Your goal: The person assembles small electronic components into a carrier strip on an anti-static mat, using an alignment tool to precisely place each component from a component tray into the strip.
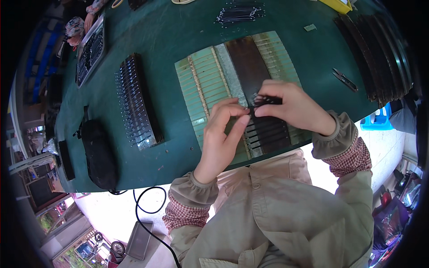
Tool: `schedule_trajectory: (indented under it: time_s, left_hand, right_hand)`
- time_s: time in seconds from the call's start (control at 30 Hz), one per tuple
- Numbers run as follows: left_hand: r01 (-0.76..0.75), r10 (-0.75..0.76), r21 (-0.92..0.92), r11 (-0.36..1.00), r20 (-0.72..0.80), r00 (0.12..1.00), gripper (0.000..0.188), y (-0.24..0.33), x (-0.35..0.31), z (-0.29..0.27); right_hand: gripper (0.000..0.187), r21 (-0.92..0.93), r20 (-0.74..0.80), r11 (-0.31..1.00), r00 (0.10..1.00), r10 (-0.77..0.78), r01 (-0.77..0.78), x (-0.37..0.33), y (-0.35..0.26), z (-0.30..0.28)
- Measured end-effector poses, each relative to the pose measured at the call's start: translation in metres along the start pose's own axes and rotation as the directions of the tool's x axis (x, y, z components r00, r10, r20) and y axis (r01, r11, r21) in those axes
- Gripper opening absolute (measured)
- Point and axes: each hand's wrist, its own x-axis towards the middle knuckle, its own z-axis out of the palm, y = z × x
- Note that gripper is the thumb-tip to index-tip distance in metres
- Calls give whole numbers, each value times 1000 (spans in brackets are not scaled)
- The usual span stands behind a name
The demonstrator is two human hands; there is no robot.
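Observation:
Right in front of me lies a pale green ridged board [201, 73] with a dark brown strip [248, 58] running down it. Along the strip's near part, several thin black pieces with light ends [268, 136] rest side by side. My right hand [290, 105] is closed on a small bundle of thin black pieces [270, 100], whose light tips point left. Its thumb and forefinger almost meet the fingers of my left hand [221, 131] over the strip's left edge. The left thumb and forefinger pinch close together; what sits between them is too small to make out.
Left of the board stands a dark strip loaded with light-tipped pieces [134, 102]. Beyond it are a metal tray [91, 51] and another person's hand [89, 22]. A black pouch [99, 154] lies near the left edge. Small snips [345, 80] and stacked dark strips [375, 58] lie right.

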Motion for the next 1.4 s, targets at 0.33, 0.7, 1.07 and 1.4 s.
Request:
schedule_trajectory:
  time_s: [0.33, 0.7, 1.07, 1.4]
  left_hand:
    - [-121, 170, 304, 945, -142, 975, 13, -15, -6, -3]
    - [-179, 206, 478, 860, -3, 979, 34, -12, -4, 6]
    - [-77, 97, 309, 948, -48, 994, 44, 7, -24, -38]
    - [50, -48, -96, 994, 26, 999, 15, -5, 14, -14]
  right_hand:
    - [18, -13, -16, 991, 991, 132, -132, 7, 19, -8]
    - [15, -251, -37, 968, 999, 3, -13, 11, 22, 4]
    - [14, 0, -124, 999, 991, 40, -40, -2, 32, -25]
    - [15, 169, 208, 980, 976, 70, -106, 18, -5, -5]
